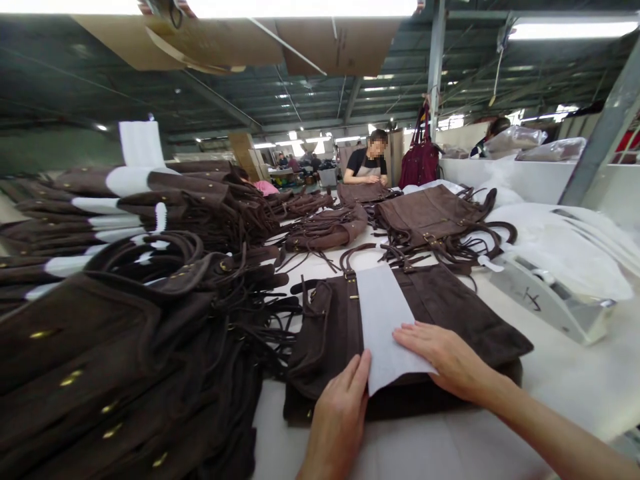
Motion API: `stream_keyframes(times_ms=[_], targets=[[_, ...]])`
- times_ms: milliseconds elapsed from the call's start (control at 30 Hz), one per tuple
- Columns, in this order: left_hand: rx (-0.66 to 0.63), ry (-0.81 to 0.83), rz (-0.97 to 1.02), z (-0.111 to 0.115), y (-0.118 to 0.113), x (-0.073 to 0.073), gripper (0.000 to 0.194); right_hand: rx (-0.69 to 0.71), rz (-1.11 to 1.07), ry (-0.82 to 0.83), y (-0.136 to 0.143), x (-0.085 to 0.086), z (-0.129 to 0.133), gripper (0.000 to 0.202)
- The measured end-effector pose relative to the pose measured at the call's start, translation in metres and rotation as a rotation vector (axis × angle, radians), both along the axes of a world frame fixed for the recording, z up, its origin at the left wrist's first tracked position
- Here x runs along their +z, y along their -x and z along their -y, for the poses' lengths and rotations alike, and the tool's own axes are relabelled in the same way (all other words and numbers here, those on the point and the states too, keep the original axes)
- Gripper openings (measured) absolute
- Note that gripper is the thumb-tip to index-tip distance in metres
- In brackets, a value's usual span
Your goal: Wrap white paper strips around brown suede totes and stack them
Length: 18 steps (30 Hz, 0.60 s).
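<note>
A dark brown handbag (460, 313) lies flat on the white table before me, its handles pointing away. Across its middle runs a strip of white paper (387, 313), whose near end lifts a little over the bag's near edge. My right hand (445, 357) rests flat on the right side of the paper, fingers stretched out. At the paper's left edge is my left hand (343, 407), its fingers straight and close together, touching the edge. Whether its fingertips reach under the paper is hidden. Below this bag, a dark layer (400, 403) shows, perhaps a second bag.
Tall stacks of brown bags (115, 360) with white paper wraps fill the left. More brown bags (430, 213) lie farther back. On the right are a grey-white tape dispenser (555, 293) and clear plastic bags (580, 247). A co-worker (367, 163) stands at the table's far end.
</note>
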<state>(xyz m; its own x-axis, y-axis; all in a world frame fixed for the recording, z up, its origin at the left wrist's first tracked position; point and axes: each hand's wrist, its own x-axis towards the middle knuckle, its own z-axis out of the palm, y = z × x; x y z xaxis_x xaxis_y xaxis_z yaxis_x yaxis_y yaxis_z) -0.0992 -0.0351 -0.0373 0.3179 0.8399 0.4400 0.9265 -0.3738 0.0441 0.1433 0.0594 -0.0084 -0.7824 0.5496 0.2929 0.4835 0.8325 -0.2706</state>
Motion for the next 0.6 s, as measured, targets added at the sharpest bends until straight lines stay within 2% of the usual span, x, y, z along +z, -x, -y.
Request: stream_keyframes(times_ms=[100, 167, 233, 333, 433, 600], targets=[[-0.012, -0.007, -0.058, 0.000, 0.002, -0.005, 0.064, 0.029, 0.002, -0.085, 0.003, -0.033, 0.013, 0.078], [-0.034, -0.008, -0.087, 0.001, 0.001, 0.001, 0.066, 0.033, -0.033, -0.153, 0.006, -0.050, 0.017, 0.073], [-0.080, -0.048, -0.122, 0.001, -0.001, 0.011, 0.061, 0.020, -0.064, -0.192, 0.008, -0.059, 0.018, 0.070], [-0.239, -0.148, -0.159, -0.002, -0.003, 0.021, 0.042, 0.031, -0.050, -0.169, 0.008, -0.056, 0.018, 0.066], [-0.368, -0.167, -0.159, -0.006, -0.006, 0.021, 0.035, 0.056, -0.027, -0.153, 0.004, -0.043, 0.023, 0.061], [-0.347, -0.132, -0.117, -0.010, -0.006, 0.007, 0.036, 0.247, -0.099, -0.301, -0.031, -0.028, 0.053, 0.039]])
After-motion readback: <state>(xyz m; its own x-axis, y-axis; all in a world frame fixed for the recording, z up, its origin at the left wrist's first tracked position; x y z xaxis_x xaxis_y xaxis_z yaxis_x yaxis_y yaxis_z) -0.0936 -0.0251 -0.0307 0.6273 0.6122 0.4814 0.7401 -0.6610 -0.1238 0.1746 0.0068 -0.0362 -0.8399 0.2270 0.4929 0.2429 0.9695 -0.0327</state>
